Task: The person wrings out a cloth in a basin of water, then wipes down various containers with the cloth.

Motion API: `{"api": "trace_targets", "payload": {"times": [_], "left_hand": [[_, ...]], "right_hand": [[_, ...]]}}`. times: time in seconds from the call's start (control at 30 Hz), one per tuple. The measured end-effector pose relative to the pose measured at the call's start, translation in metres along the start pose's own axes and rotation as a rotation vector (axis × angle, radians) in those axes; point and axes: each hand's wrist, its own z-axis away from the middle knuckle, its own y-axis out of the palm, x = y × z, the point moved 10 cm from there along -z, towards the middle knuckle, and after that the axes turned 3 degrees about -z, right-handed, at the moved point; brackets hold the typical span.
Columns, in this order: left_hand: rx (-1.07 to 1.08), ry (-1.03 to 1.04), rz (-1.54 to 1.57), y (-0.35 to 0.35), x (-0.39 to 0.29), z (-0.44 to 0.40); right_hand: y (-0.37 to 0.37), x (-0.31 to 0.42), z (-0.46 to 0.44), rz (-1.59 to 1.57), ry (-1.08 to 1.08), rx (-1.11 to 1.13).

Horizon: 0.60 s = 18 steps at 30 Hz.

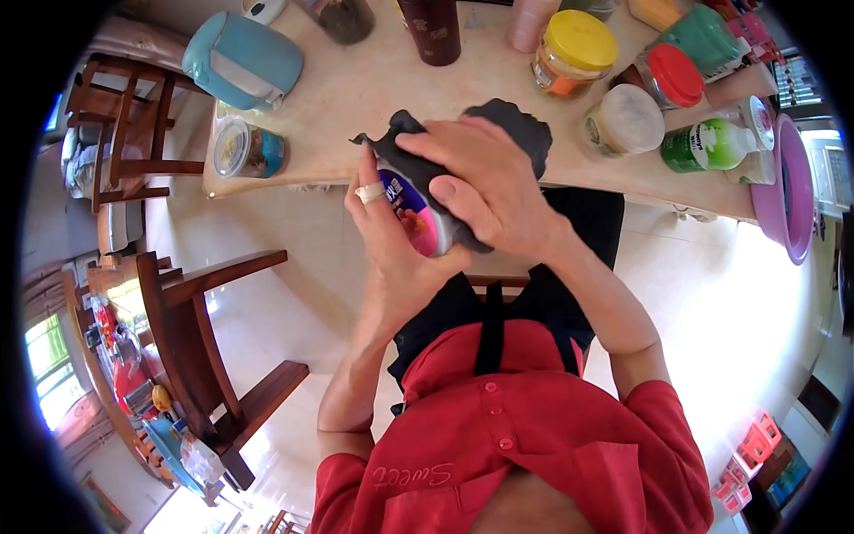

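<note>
My left hand (396, 236) is closed around a container (414, 214) with a blue and pink label, held tilted just off the table's near edge. A pale band is wrapped round one of its fingers. Across the container's other side lies a dark grey cloth (411, 153), and my right hand (494, 191) presses it on with curled fingers. More dark grey cloth (525, 133) shows beyond the right hand, over the table; whether it is the same piece, I cannot tell. The cloth and right hand hide much of the container.
On the table (356, 89) stand a blue kettle (245, 62), a small clear-lidded tub (249, 149), a dark brown cup (433, 31), a yellow-lidded jar (574, 53), a white-lidded jar (623, 120) and a green bottle (707, 145). A purple basin (783, 196) sits right; a wooden chair (200, 356) left.
</note>
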Motion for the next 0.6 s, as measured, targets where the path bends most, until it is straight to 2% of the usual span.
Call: {"api": "trace_targets", "payload": {"times": [0.03,0.1,0.17,0.2,0.27,0.3,0.37,0.4,0.47,0.6], "left_hand": [[-0.008,-0.04,-0.051,-0.003,-0.002,0.001],[-0.021,-0.078,-0.1,-0.009,0.002,0.0],[-0.004,-0.122,0.113,-0.011,0.017,0.001],[0.011,-0.098,0.096,-0.013,0.019,0.0],[0.012,-0.098,0.106,-0.016,0.025,-0.001],[0.013,-0.098,0.114,-0.016,0.026,-0.001],[0.002,-0.112,0.158,-0.017,0.029,-0.001],[-0.01,-0.127,0.199,-0.018,0.031,-0.001],[-0.036,-0.134,0.171,-0.02,0.033,-0.001],[-0.108,-0.188,0.052,-0.024,0.035,0.002]], "right_hand": [[0.004,-0.007,-0.001,0.152,-0.015,0.109],[-0.002,-0.042,0.001,0.195,0.028,0.133],[-0.009,-0.083,0.006,0.241,0.167,0.167],[-0.012,-0.089,0.005,0.241,0.167,0.169],[-0.02,-0.117,0.011,0.046,0.375,0.144],[-0.019,-0.122,0.014,0.05,0.376,0.145],[-0.027,-0.153,0.031,-0.148,0.559,-0.051],[-0.023,-0.161,0.036,-0.149,0.557,-0.049],[-0.03,-0.181,0.054,-0.271,0.637,-0.271],[-0.029,-0.165,0.066,-0.202,0.688,-0.406]]}}
